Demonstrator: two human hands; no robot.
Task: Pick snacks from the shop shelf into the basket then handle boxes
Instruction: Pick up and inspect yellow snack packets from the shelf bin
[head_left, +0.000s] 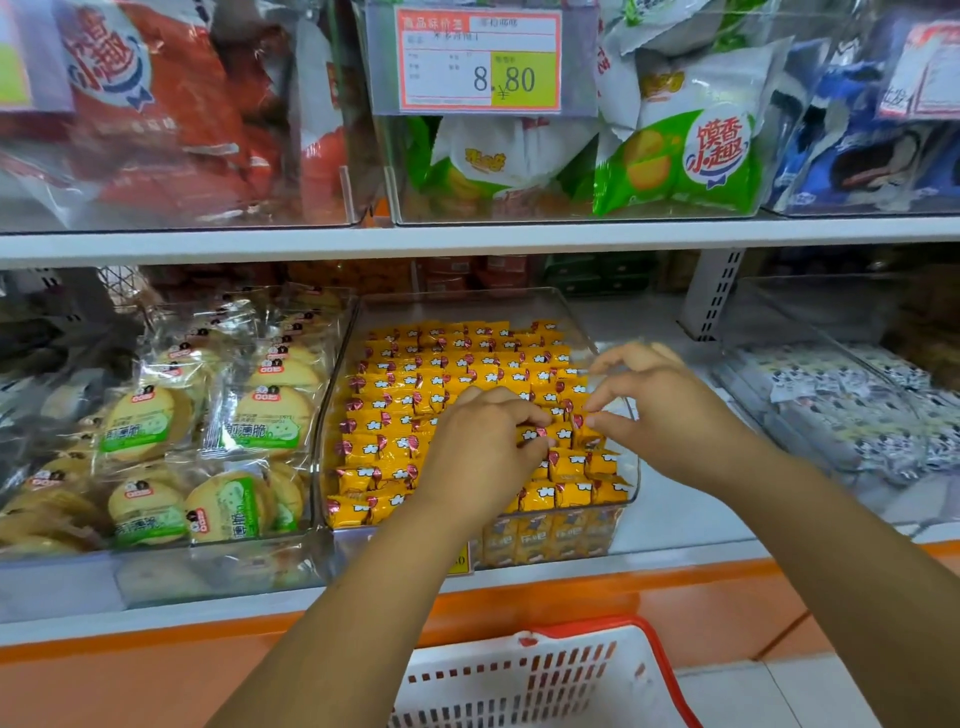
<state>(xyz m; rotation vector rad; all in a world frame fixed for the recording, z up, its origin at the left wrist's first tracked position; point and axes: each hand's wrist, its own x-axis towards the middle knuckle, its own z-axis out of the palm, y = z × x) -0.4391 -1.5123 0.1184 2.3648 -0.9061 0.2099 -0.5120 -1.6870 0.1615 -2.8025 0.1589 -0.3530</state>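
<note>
Hands: two, left hand (483, 447) and right hand (660, 415). Basket (545, 675): one. Shelves: two, top shelf (467, 241) and bottom shelf (675, 525). Clear bins (467, 306): three on each shelf, six in all. Price tag (478, 60) in full view: one. Yellow snack packs (400, 410): dozens, too many to count. Cookie packs (265, 415) at left end of bottom shelf: more than ten.

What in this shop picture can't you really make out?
All in the head view:
1. Basket: the bottom edge cuts it off; contents unseen.
2. Left hand: its curled fingers cover the yellow packets, hiding any grip.
3. Price tag: small print blurred; only 8.80 reads.
4. Black-and-white packets, far right: print smeared by blur.
</note>
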